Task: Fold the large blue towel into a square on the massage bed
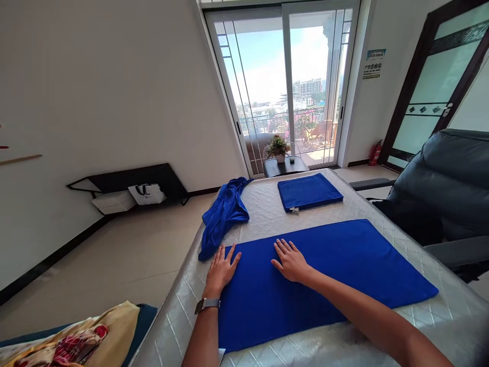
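Our hands both lie palm down, gripping nothing. Left hand (222, 269) has fingers spread over the far-left corner of the flat blue cloth (340, 252); right hand (292, 262) is farther in, near the far edge, fingers slightly apart. That cloth is laid out on the mattress (263, 221) right in front of us, long side running left to right. Crumpled blue cloth (226, 211) just beside its far-left corner. Folded blue cloth (310, 191) sits beyond, apart from it. Watch (208, 305) on our left wrist. Black armchair (454, 178) stands along the mattress's right side.
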A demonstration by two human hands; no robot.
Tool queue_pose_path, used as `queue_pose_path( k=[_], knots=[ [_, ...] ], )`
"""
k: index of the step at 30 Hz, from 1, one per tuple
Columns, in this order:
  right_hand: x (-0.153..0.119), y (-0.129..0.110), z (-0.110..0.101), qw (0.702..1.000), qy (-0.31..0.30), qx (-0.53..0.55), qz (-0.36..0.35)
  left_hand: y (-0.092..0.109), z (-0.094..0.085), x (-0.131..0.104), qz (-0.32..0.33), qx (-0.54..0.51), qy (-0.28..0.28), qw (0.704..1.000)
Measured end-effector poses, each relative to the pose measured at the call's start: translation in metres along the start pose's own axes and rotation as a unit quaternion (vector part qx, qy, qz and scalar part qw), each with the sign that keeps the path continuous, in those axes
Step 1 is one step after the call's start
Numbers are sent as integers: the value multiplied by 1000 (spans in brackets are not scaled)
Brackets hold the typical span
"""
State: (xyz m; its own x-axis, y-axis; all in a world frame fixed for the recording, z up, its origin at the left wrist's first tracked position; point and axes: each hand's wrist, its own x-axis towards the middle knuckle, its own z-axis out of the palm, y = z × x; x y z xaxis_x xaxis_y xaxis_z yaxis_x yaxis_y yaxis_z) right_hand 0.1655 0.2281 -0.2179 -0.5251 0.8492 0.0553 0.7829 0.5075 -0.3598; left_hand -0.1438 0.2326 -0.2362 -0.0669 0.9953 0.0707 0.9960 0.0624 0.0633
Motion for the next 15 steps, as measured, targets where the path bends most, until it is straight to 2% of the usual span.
queue_pose_path(
  k=[2, 4, 7, 11, 13, 15],
  knots=[
    [-3, 13, 0, 1000, -5, 0, 12, -3, 3, 1, 1, 3, 12, 1000],
    [-13, 46, -8, 999, 1, -17, 38, -6, 7, 2, 3, 3, 17, 1000],
    [-40, 122, -29, 991, 18, -60, 118, -9, 12, 5, 1, 2, 20, 1000],
    [-87, 234, -62, 961, 35, -116, 250, -11, 16, 7, 4, -2, 35, 999],
    [-108, 277, -72, 948, 46, -127, 288, -11, 18, 7, 6, 2, 41, 999],
    [-122, 305, -76, 942, 57, -128, 305, -12, 19, 7, 10, 10, 46, 999]
  ],
)
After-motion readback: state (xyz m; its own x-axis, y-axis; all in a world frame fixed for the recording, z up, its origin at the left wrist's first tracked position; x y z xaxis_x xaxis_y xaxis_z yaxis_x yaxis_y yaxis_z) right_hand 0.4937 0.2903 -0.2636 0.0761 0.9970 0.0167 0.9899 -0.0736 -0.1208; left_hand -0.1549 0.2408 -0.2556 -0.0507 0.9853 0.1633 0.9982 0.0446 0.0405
